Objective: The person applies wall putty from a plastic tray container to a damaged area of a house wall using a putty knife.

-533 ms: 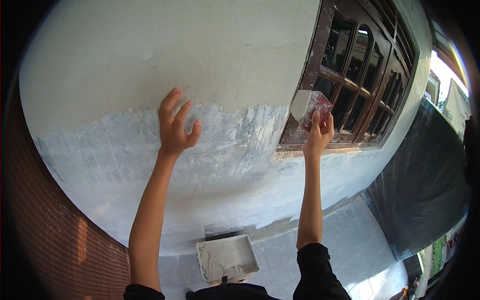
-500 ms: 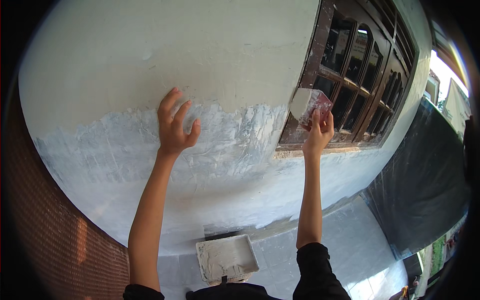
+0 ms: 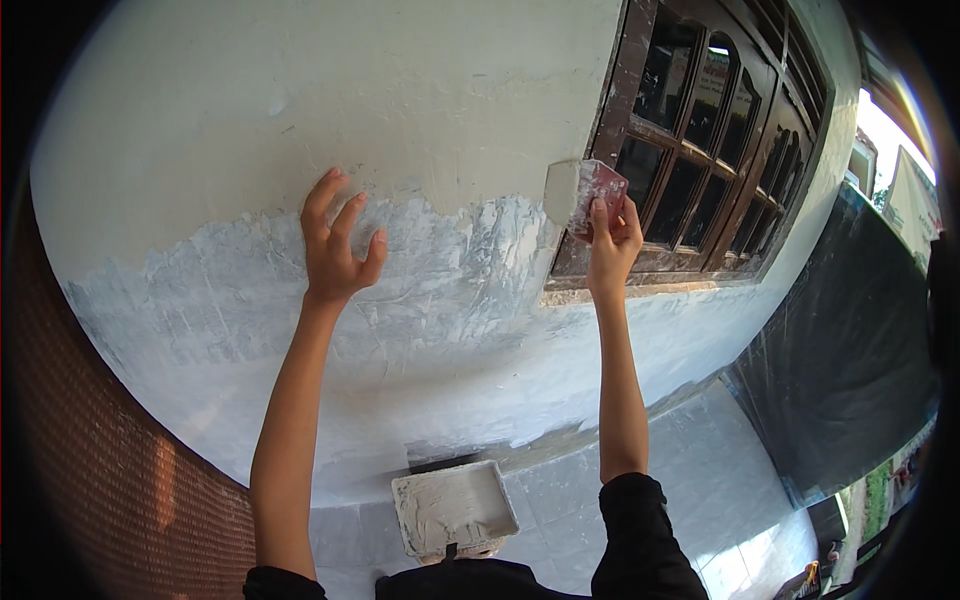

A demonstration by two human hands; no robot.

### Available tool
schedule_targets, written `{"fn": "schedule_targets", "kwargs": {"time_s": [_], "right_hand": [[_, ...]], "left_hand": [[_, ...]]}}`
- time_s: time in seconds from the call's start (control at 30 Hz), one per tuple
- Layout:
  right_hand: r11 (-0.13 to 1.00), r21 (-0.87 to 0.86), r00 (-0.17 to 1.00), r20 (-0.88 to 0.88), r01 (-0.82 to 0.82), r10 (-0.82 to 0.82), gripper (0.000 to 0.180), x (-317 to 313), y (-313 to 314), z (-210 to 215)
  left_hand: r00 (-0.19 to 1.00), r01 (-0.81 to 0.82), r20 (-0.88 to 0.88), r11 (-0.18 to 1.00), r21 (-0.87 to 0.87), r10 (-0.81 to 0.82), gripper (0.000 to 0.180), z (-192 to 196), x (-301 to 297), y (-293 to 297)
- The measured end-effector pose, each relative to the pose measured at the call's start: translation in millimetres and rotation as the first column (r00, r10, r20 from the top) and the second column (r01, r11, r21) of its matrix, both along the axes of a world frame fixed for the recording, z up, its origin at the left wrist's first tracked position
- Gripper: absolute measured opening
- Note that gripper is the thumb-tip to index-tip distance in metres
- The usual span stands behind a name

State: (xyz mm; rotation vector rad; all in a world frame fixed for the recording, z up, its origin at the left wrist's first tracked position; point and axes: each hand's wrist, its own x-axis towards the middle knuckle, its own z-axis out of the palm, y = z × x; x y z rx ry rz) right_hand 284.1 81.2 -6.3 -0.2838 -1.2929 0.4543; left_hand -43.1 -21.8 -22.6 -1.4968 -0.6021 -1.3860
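Right hand (image 3: 610,235) gripping a putty scraper (image 3: 585,195), reddish handle, pale blade pressed flat on the wall (image 3: 300,90) right at the edge of the dark wooden window frame (image 3: 615,110). Fingers (image 3: 598,215) wrapped on the handle. Left hand (image 3: 338,245) flat against the wall, fingers spread, holding nothing, at the upper edge of the wet grey-white putty patch (image 3: 440,290). Below on the tiled floor (image 3: 700,470), a rectangular tray (image 3: 452,507) smeared inside with white putty, thin layer, mostly scraped.
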Motion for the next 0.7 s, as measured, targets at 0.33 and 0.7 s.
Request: {"fn": "schedule_targets", "kwargs": {"time_s": [0.33, 0.7], "right_hand": [[0.993, -0.087, 0.996, -0.048, -0.075, 0.070, 0.025, 3, 1, 6], [0.999, -0.011, 0.999, -0.027, -0.035, 0.034, 0.027, -27, -6, 17]], "left_hand": [[0.999, -0.028, -0.017, 0.999, -0.023, 0.028, 0.044, 0, 0, 0], [0.999, -0.032, 0.012, 0.999, -0.009, 0.032, 0.042, 1, -3, -4]]}}
